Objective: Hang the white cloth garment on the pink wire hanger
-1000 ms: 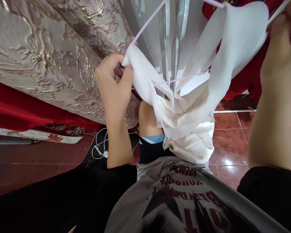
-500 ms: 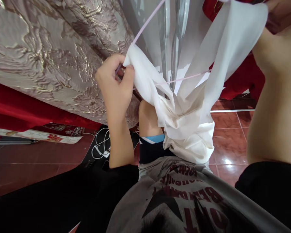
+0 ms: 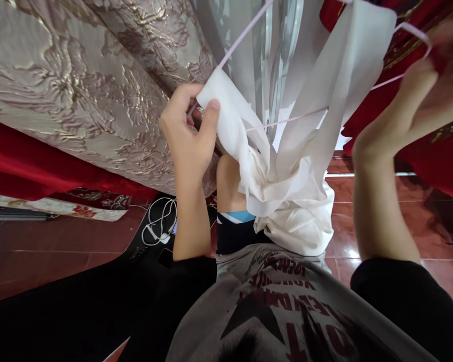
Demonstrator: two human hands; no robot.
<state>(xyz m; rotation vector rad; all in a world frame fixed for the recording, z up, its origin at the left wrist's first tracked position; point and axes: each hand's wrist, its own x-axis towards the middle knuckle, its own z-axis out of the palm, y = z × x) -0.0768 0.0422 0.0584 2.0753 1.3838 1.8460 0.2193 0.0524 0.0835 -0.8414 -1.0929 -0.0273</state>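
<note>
A white cloth (image 3: 287, 166) hangs in front of me and bunches over my lap. My left hand (image 3: 189, 133) is closed, pinching the cloth's left upper edge together with a thin pale pink cord (image 3: 245, 32) that runs up and away. My right hand (image 3: 426, 95) is raised at the right, blurred, its fingers closed round the pink cord by the cloth's right upper corner. Another stretch of the cord crosses the cloth between the two hands.
A gold-patterned brocade curtain (image 3: 79, 85) fills the upper left, with red fabric (image 3: 18, 166) below it and more red drapery (image 3: 430, 151) at the right. A sheer curtain hangs behind the cloth. White cables (image 3: 160, 226) lie on the glossy red tiled floor (image 3: 355, 201).
My right hand has come down and inward from the top right corner, pulling the cord. My left hand shifted slightly right, still pinching the cloth edge.
</note>
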